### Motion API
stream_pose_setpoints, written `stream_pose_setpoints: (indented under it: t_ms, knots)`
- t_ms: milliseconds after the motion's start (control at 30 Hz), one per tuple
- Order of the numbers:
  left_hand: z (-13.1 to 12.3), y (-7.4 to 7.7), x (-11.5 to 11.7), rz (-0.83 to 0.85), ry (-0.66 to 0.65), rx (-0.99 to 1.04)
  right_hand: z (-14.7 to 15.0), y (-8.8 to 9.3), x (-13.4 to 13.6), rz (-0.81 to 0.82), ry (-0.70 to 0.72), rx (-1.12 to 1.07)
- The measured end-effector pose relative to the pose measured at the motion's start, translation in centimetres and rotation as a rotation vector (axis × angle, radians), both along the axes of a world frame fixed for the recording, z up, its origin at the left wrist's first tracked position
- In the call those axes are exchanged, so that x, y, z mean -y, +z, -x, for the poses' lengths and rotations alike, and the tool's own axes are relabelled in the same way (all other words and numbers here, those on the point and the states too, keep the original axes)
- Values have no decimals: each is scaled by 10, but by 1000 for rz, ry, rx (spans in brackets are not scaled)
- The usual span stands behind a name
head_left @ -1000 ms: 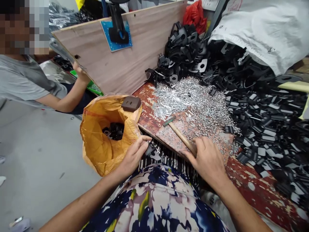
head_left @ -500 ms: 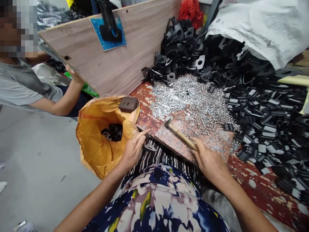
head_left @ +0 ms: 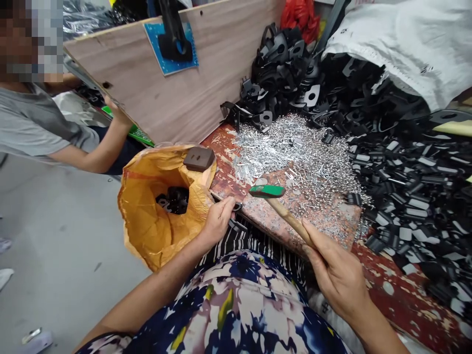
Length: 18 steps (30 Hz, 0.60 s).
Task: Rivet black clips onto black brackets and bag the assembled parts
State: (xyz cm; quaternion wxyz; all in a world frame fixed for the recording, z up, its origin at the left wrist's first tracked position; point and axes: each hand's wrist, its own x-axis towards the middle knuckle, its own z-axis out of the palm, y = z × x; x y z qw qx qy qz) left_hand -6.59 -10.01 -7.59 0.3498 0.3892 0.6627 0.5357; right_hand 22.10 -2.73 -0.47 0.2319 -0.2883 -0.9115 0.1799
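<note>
The wooden handle of a green-headed hammer (head_left: 271, 191) is in my right hand (head_left: 334, 263), the head raised over the left part of a speckled stone slab (head_left: 337, 221). At the slab's left edge my left hand (head_left: 220, 219) pinches a small black plastic part (head_left: 237, 206). Another piece of black plastic shows just below those fingers. Behind the slab lies a heap of shiny metal pins (head_left: 258, 147), some spilling onto the stone. An open yellow sack (head_left: 138, 216) stands left of my left hand, with black parts inside and a brown block (head_left: 199, 159) on its rim.
Black clips (head_left: 280, 69) are piled at the back under a white sack (head_left: 405, 39). Small black pieces (head_left: 416, 201) cover the right side of the red table (head_left: 398, 300). A wooden board (head_left: 206, 69) stands behind the yellow sack, beside another person's arm (head_left: 96, 152).
The hammer has been lifted off the slab and its green head now shows. My left hand has moved slightly right and up, its fingers now closed on the black part.
</note>
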Motion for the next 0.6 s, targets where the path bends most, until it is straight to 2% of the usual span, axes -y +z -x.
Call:
stream_pose_setpoints:
  t_ms: [167,333,500,600]
  knots:
    - [0,-2,0,-19,-2,-42,11,-12,0,-42,32,182]
    - [2,-8,-1,-16,-11,-52,6,-11,1,-7,5,3]
    - [2,-4,0,-7,-7,-76,10,-18,-6,149,55,193]
    - [2,1,3,-23,-17,-96,15,-21,-11,109,38,257]
